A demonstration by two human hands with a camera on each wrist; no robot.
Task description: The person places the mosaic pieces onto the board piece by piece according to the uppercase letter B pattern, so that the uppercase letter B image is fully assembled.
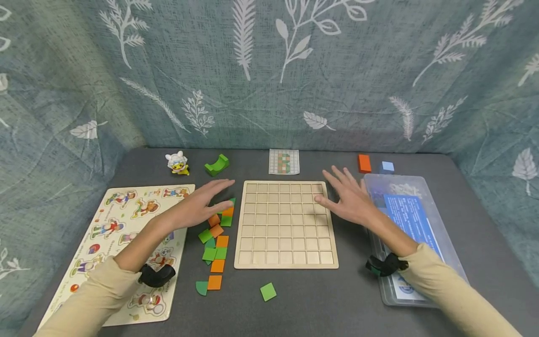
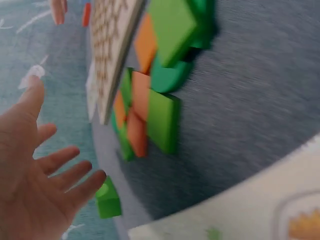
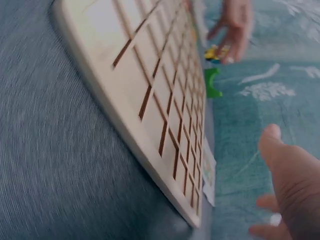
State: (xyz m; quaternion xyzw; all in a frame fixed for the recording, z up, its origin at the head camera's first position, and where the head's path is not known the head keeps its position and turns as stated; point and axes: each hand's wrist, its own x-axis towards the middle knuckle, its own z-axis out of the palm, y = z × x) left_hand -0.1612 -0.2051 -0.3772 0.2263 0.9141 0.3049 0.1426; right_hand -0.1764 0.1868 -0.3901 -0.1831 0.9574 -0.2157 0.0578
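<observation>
Left hand (image 1: 197, 206) hovering near orange and green tiles (image 1: 221, 253), right hand (image 1: 348, 200) near wooden grid board (image 1: 286, 231); both holding nothing, fingers apart. Tiles lying left of board on worktop (image 1: 313, 302), probably being light, stiff, smooth; opposite edges likely offering best pinch.

My left sleeve (image 1: 84, 299) and right sleeve (image 1: 455, 288) are plain beige cloth, creased near their ends. I wear a curved black left wrist device (image 1: 156, 276) and a black right wrist device (image 1: 388, 265).
</observation>
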